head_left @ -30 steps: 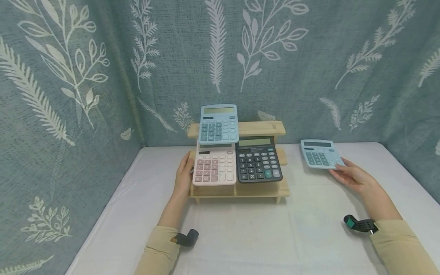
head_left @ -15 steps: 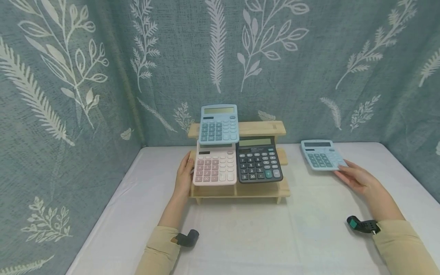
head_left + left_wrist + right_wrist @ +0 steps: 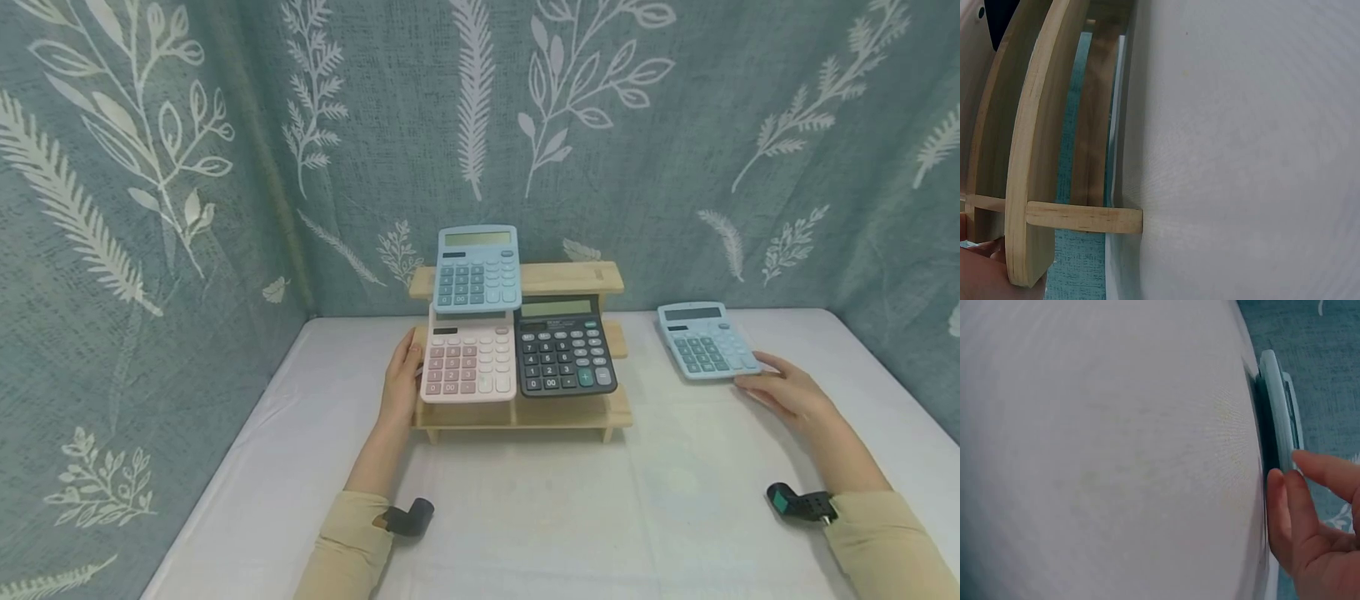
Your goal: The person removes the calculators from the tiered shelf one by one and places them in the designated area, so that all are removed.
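Note:
My left hand (image 3: 400,379) grips the left end of a tiered wooden display stand (image 3: 525,414); in the left wrist view, fingers (image 3: 985,269) lie behind the end of a board. On the stand, a light blue calculator (image 3: 477,271) leans on the top tier, with a pink calculator (image 3: 468,358) and a black calculator (image 3: 566,350) below. Off to the right, my right hand (image 3: 791,392) pinches the near right corner of a second light blue calculator (image 3: 705,340), which is low over the table. In the right wrist view, thumb and fingers meet at its edge.
A white cloth covers the table (image 3: 540,508). Blue-green curtains (image 3: 645,150) with white leaf patterns hang behind it and along both sides. Dark wrist cameras (image 3: 408,518) are strapped at the sleeve cuffs.
My right hand has drawn slightly right and toward me, and the second blue calculator's near end has come along and swung right. My left hand and the stand stay in place.

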The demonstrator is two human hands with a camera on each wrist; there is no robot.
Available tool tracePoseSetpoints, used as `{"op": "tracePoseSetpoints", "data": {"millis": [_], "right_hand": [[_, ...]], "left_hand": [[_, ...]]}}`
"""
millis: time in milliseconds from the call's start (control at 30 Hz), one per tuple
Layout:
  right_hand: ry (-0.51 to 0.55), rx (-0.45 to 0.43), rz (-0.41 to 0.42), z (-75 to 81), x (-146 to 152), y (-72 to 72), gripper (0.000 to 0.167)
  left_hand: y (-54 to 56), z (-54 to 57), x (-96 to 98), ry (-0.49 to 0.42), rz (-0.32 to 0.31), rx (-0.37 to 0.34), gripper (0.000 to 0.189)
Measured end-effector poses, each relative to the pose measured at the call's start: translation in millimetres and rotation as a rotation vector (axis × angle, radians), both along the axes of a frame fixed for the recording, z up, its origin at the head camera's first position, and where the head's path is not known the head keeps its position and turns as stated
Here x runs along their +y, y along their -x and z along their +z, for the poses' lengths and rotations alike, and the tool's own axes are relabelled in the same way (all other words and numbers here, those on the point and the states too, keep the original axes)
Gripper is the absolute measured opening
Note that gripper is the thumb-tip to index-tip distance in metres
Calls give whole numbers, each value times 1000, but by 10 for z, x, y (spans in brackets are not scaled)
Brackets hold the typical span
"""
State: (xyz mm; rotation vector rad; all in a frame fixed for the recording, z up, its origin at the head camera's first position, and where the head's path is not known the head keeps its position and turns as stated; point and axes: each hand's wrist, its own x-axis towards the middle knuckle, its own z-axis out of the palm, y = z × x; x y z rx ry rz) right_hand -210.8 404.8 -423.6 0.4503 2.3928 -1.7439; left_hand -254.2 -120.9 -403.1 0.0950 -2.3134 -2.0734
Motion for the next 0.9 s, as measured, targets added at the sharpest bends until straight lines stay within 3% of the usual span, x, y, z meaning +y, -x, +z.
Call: {"op": "tracePoseSetpoints", "data": {"millis": [100, 267, 900], "right_hand": [[-138, -20, 11, 39, -17, -10, 91], [-193, -47, 9, 77, -48, -36, 89], [-193, -57, -55, 40, -115, -54, 82]], "left_hand": [[6, -2, -4, -3, -2, 6, 55], [12, -10, -10, -21, -11, 14, 54], [10, -22, -12, -24, -9, 20, 54]]}}
